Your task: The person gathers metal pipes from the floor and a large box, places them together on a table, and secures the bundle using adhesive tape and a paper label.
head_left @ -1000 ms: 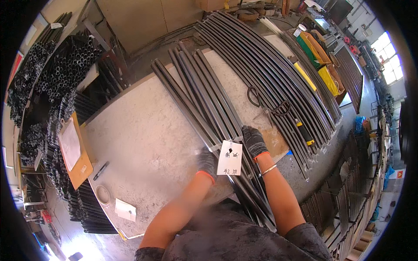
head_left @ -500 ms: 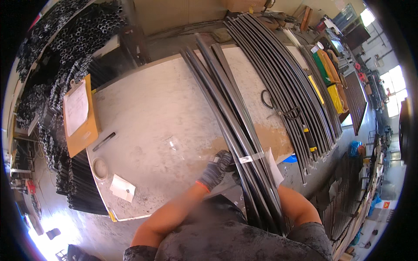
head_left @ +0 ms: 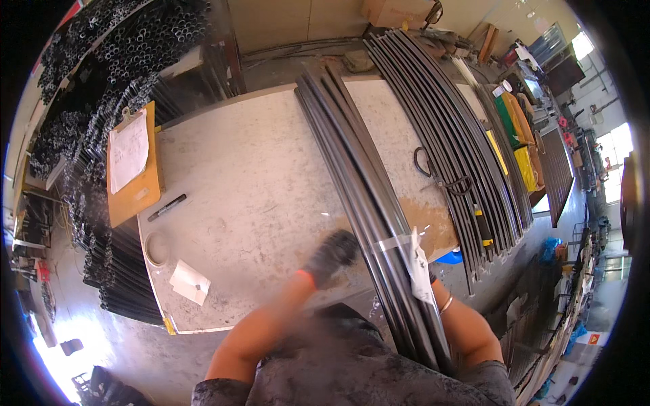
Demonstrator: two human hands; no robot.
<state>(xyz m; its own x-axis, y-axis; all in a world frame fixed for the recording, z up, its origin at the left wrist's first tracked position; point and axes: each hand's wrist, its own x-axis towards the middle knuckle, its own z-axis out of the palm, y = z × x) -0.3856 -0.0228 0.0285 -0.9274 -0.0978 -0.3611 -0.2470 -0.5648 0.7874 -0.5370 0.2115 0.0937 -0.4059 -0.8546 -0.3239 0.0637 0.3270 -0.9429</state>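
A bundle of dark metal tubes (head_left: pixel 369 196) lies slanting across the table and runs toward my body over the near edge. A pale band of clear tape (head_left: pixel 393 243) crosses the tubes. My left hand (head_left: pixel 332 257), in a dark grey glove, is just left of the bundle near the tape; motion blurs its fingers. On the bundle's right side is my right hand (head_left: pixel 434 277), mostly hidden behind a crumpled white sheet (head_left: pixel 420 267) and the tubes. Whether it grips anything does not show.
Right of the bundle lies a row of dark tubes (head_left: pixel 447 128), with black-handled scissors (head_left: pixel 440 181) and a yellow-black tool (head_left: pixel 483 227) on it. At left are a clipboard (head_left: pixel 135 193), a marker (head_left: pixel 167 207), a tape roll (head_left: pixel 156 248) and a paper slip (head_left: pixel 189 282). Stacked tubes (head_left: pixel 128 88) stand beyond.
The tubes have drawn closer together, and the tape now lies across them. My left hand has moved slightly left of the bundle. The white sheet has crumpled upright beside the tubes.
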